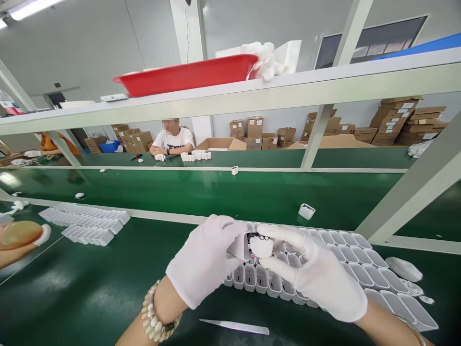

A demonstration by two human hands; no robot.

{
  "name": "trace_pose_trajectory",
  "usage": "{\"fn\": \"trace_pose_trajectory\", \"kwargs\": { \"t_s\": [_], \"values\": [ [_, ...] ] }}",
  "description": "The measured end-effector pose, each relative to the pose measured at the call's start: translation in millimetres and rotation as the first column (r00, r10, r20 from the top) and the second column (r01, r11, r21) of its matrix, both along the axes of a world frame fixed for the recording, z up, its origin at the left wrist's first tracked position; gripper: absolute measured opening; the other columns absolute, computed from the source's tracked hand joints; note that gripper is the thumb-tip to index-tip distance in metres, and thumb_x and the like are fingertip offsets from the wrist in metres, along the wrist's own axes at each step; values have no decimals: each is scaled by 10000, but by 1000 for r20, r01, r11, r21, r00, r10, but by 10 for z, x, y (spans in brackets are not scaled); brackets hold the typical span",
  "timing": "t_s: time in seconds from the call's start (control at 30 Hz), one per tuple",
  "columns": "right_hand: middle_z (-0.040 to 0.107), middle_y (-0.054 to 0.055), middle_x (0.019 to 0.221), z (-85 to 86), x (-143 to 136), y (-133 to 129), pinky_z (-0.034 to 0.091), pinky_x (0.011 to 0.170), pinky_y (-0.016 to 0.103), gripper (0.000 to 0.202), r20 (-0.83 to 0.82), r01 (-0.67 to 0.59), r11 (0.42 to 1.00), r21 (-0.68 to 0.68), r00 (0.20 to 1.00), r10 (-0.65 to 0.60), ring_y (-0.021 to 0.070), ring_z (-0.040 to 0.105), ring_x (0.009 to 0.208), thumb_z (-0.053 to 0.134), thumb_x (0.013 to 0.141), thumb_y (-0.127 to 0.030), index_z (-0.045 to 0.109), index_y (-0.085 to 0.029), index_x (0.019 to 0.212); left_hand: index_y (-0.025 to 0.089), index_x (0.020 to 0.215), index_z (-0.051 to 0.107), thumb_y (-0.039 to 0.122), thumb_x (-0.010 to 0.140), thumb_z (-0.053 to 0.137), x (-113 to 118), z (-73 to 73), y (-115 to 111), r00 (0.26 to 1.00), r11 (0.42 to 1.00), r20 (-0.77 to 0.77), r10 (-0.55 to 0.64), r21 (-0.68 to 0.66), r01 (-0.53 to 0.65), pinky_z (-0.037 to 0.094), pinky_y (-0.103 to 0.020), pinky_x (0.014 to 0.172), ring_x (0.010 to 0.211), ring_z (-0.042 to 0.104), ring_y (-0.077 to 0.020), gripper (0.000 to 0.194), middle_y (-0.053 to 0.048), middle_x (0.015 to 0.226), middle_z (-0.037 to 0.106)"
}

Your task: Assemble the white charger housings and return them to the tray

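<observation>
My left hand (207, 262), in a white glove with a beaded bracelet at the wrist, is closed around a small white plastic housing (237, 248). My right hand (320, 276), gloved too, pinches a rounded white part (262, 247) between thumb and fingers at the housing's open side. Dark pieces show between the two, though their kind is too small to tell. Beneath both hands stand rows of white open plastic cases (262, 278), partly hidden by my right hand. A thin pointed white strip (234, 327) lies on the green table in front of me.
More white cases (97, 223) stand in rows at left, near another person's arm (18, 245). A belt (180, 190) beyond carries a white unit (307, 211). Overhead, a shelf (216, 103) holds a red tray (190, 74). Across sits a co-worker (173, 139). A slanted post (414, 180) rises at right.
</observation>
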State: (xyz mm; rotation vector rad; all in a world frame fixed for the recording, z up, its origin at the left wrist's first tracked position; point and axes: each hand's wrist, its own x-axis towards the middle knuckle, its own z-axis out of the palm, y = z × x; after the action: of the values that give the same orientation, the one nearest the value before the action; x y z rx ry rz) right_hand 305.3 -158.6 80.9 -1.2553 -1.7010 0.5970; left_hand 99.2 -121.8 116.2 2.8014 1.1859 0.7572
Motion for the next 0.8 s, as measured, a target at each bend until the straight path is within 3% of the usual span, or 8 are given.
{"fn": "trace_pose_trajectory", "kwargs": {
  "t_s": [0.27,0.53,0.8],
  "values": [
    [747,-4,1142,-69,-14,-32,636,772,366,371,21,48,997,-55,999,-47,266,711,1002,745,791,-408,710,-391,1160,196,1073,648,54,667,742,-12,-56,9,999,999,25,38,16,-38,586,-391,768,938,643,-240,440,-37,1065,685],
    [753,-26,874,-16,-35,-57,611,720,380,325,79,39,998,-58,996,-34,225,706,795,704,793,-358,726,-397,1115,179,1012,638,24,647,700,-16,-106,16,999,998,40,4,61,-7,597,-387,725,886,648,-235,401,-47,1000,677],
    [759,-25,1062,-13,-31,-49,608,737,391,351,75,43,994,-98,997,-36,248,711,897,699,787,-367,720,-419,1134,206,1091,598,10,657,704,-48,-138,22,996,1000,90,-18,13,17,599,-429,784,960,642,-245,488,-52,1074,656]
  ]
}}
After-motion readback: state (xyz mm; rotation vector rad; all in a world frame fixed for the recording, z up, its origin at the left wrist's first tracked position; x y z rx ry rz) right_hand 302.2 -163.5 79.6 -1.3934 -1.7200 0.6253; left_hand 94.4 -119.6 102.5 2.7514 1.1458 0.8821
